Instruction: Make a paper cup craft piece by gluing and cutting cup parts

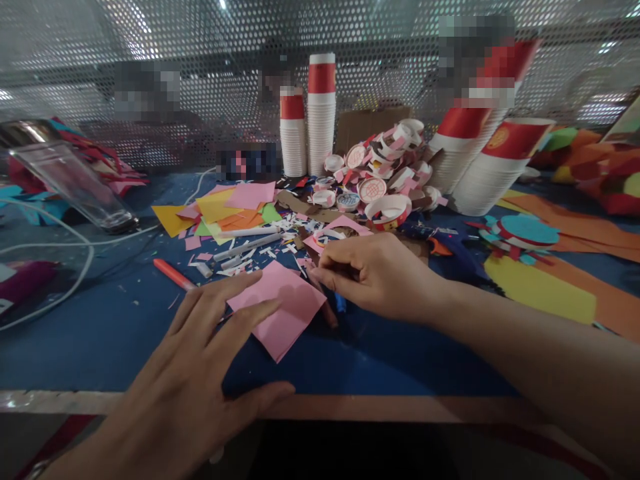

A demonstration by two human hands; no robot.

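Note:
A pink paper square (280,307) lies on the blue table top (100,333) near the front edge. My left hand (200,380) rests flat with fingers spread, its fingertips pressing the left part of the pink square. My right hand (375,273) sits just right of the square with fingers curled in a pinch over a thin brown stick (325,308) and a blue pen tip (341,303); what it grips is hidden under the fingers.
Paper scraps and coloured sheets (225,210) lie behind the hands, with white markers (247,247) and an orange pen (173,273). Cut cup rims (380,180) pile up before stacks of red-and-white paper cups (320,113). A clear glass (75,187) lies at left, cables beside it.

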